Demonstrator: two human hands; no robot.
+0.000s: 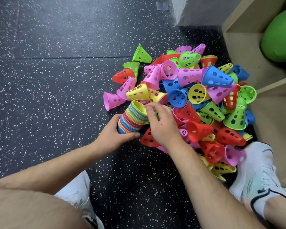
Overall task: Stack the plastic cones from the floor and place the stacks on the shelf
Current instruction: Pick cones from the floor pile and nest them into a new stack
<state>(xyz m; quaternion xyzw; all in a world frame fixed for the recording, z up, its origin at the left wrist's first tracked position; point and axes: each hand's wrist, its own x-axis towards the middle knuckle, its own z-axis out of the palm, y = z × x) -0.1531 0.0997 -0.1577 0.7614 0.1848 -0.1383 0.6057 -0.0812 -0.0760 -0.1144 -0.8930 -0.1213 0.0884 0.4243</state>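
Here, one stack [134,116] lies tipped, mouth toward the pile [218,76]. The left hand [116,134] grips it; the right hand [162,124] curls at its rim, hold unclear.

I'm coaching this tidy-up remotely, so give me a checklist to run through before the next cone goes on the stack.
1. Left hand grips stack: ok.
2. Top yellow cone seated: cannot tell, right hand partly covers its rim.
3. Right hand free: cannot tell.
4. Loose cones in the pile within reach: ok.
5. Shelf has bare board beside the green ball: ok.
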